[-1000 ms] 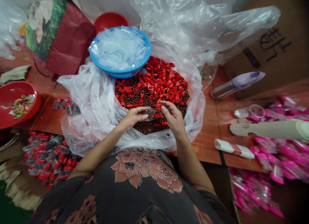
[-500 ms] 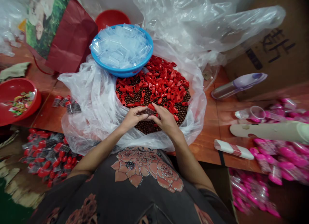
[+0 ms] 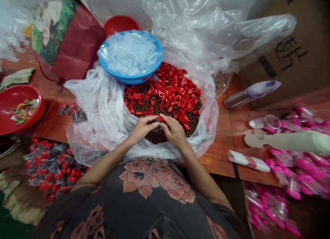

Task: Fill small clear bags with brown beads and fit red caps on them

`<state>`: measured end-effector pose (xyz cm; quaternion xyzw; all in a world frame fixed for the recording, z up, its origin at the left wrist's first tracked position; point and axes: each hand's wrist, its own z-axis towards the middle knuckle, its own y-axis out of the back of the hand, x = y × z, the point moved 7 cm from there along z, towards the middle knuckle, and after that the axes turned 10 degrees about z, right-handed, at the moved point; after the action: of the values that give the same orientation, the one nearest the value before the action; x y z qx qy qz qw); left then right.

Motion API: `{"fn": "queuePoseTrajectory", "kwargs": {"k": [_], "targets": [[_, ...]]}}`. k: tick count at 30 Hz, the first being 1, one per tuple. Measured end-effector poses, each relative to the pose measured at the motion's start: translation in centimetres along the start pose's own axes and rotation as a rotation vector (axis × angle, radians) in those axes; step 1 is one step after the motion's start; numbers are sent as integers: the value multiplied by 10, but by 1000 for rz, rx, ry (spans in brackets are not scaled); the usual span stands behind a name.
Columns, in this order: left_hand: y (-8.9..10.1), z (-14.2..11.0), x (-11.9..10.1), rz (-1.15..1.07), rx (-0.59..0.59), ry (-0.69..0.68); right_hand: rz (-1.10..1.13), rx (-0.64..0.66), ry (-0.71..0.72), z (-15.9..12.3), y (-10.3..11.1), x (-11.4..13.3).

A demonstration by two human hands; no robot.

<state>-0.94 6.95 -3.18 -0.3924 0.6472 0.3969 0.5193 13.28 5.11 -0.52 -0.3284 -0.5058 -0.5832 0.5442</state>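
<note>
Both hands are together over the near part of a heap of small brown beads [image 3: 144,103]. My right hand [image 3: 174,132] is closed, its fingers and thumb pinching a red plastic cap [image 3: 161,119]. Facing it, my left hand [image 3: 143,129] is closed on a small transparent container [image 3: 156,128], mostly hidden by the fingers. The red cap lies at the container's end; whether it is seated cannot be told. Beyond the hands, loose red caps [image 3: 177,89] are scattered over the beads, which lie inside a spread plastic bag [image 3: 208,122].
A blue basin [image 3: 139,80] of transparent containers stands behind the beads. Filled red-capped containers [image 3: 55,167] are piled lower left, near a red bowl [image 3: 38,110]. To the right are a metal scoop with a purple handle [image 3: 263,89], a white tube [image 3: 249,160] and pink-capped containers [image 3: 309,167].
My right hand has moved slightly left, closer to my left hand, and the red cap has come down with it. The camera view has shifted a little.
</note>
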Motion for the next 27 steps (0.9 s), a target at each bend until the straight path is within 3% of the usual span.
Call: {"fn": "queuePoseTrajectory", "kwargs": {"k": [5, 11, 14, 18, 21, 23, 27], "targets": [[-7, 0, 9, -232, -14, 141, 56, -6, -66, 1, -2, -8], [-1, -1, 8, -274, -71, 276, 517, -265, -393, -8, 12, -39], [-3, -1, 11, -249, -72, 314, 405, -254, -314, -8, 13, -31], [-9, -1, 16, -270, -72, 310, -8, 3, -47, -4, -6, -9], [-4, -3, 18, -292, -159, 275, -187, 139, 40, -6, -21, -7], [-2, -5, 19, -309, -170, 283, -225, 144, 39, -8, -23, -10], [-9, -11, 16, -322, 18, 297, -141, 87, -6, -10, -19, -15]]}}
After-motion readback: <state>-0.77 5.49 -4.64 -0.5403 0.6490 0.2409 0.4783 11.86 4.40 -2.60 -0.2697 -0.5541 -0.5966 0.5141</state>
